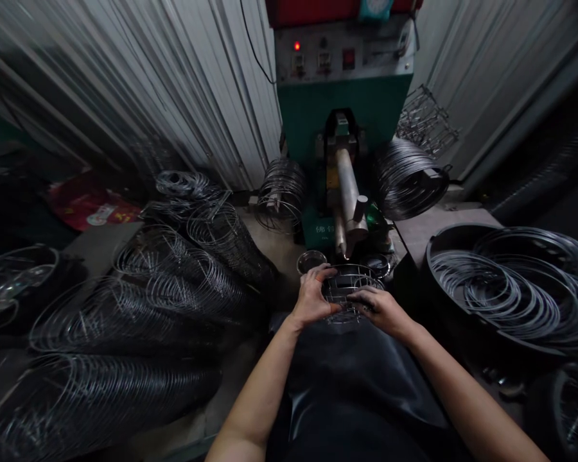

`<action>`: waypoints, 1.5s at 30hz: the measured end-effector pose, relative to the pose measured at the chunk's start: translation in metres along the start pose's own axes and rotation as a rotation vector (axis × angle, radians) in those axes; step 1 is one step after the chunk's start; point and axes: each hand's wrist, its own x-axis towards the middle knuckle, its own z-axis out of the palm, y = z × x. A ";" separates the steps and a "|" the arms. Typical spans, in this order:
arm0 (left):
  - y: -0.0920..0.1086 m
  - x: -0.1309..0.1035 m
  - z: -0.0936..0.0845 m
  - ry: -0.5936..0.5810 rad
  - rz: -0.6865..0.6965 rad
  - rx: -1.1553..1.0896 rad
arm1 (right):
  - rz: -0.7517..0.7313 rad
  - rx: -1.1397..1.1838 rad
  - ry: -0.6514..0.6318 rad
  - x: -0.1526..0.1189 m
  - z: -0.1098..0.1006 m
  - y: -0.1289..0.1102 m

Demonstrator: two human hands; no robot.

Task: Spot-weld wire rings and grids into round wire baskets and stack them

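A round wire basket [340, 295] is held between my two hands, just below the tip of a machine's metal arm [349, 186]. My left hand [315, 295] grips the basket's left side, thumb low and fingers up at the rim. On the right side, my right hand [378, 308] has its fingers closed on the wires. The green machine [298, 106] stands straight ahead with a red light lit on its panel. Small round metal rings or dishes [311, 261] lie by the machine's foot, just beyond the basket.
Tall stacks of wire baskets [139, 308] fill the left. Wire ring bundles hang at the machine's left [282, 192] and right [409, 179]. A black tub [462, 308] of wire rings stands at the right. A dark apron [356, 385] covers my lap.
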 end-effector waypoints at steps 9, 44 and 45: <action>-0.007 0.014 -0.004 -0.051 0.010 0.025 | 0.031 -0.024 -0.029 0.013 -0.003 0.004; -0.018 0.063 0.005 0.113 -0.277 0.059 | 0.895 1.050 0.535 -0.035 0.017 0.029; -0.020 0.065 0.005 0.111 -0.277 0.063 | 0.897 1.084 0.543 -0.039 0.019 0.032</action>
